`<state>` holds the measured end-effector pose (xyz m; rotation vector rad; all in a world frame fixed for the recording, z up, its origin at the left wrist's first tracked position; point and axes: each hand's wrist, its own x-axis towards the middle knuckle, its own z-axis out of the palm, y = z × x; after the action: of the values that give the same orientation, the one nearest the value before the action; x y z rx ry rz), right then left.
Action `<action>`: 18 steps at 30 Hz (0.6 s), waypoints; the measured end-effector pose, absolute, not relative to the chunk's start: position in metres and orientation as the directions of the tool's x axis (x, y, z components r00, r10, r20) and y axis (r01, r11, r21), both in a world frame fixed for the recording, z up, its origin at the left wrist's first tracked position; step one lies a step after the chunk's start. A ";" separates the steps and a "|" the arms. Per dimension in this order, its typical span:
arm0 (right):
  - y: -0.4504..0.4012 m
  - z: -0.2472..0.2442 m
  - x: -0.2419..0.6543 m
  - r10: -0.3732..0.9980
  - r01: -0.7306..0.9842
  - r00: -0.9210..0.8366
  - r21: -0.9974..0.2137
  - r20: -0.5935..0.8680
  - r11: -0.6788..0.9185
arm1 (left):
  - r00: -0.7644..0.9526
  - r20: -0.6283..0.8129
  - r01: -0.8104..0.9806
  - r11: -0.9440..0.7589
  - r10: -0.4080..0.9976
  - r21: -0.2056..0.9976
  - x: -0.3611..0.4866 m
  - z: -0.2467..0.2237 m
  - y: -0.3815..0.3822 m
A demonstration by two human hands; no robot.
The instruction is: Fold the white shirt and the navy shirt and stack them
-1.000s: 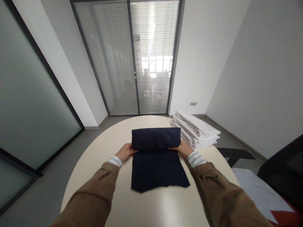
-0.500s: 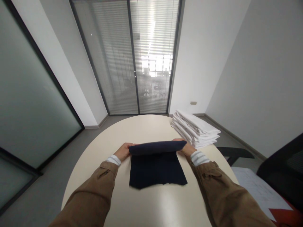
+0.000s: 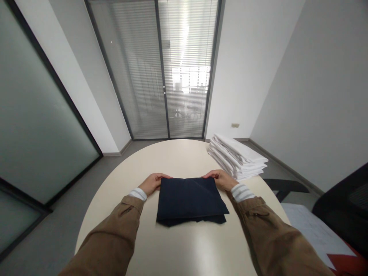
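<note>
A dark navy cloth [image 3: 189, 197] lies folded over on the round table [image 3: 169, 247], its fold along the far edge. At the near edge a lower layer sticks out a little past the upper one. My left hand [image 3: 152, 183] is closed on the far left corner of the cloth. Its far right corner is in my right hand [image 3: 222, 179], fingers on top and the thumb side partly hidden. Just beyond my right hand stands a stack of folded white cloths [image 3: 237, 157].
A black chair [image 3: 345, 199] with an armrest [image 3: 286, 185] stands at the right of the table. White papers [image 3: 313, 226] and something red [image 3: 347, 264] lie beside it. A glass partition with blinds [image 3: 184, 76] is at the back.
The raised far part of the navy cloth has come down towards me and now lies flat over the lower layer. Both hands keep hold of the far corners.
</note>
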<state>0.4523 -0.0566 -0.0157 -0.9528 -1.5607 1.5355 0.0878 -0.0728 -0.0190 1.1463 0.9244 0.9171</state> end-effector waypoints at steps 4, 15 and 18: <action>-0.056 -0.013 0.453 0.892 0.013 -0.453 -1.000 -0.002 0.005 | 0.280 -0.112 -0.185 0.168 0.953 0.968 0.087 -0.023 -0.069; -0.074 0.024 0.443 0.876 0.229 -0.423 -0.907 0.233 0.352 | 0.132 0.300 0.086 -0.312 0.945 0.946 0.112 0.021 -0.086; -0.101 0.044 0.414 0.789 0.282 -0.509 -0.800 0.343 0.530 | 0.315 0.341 0.195 -0.412 0.886 0.890 0.133 0.031 -0.110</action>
<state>0.4136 -0.1014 0.0443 -0.8667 -2.0473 0.8975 0.1328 -0.1098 0.0306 1.8122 0.9649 1.1335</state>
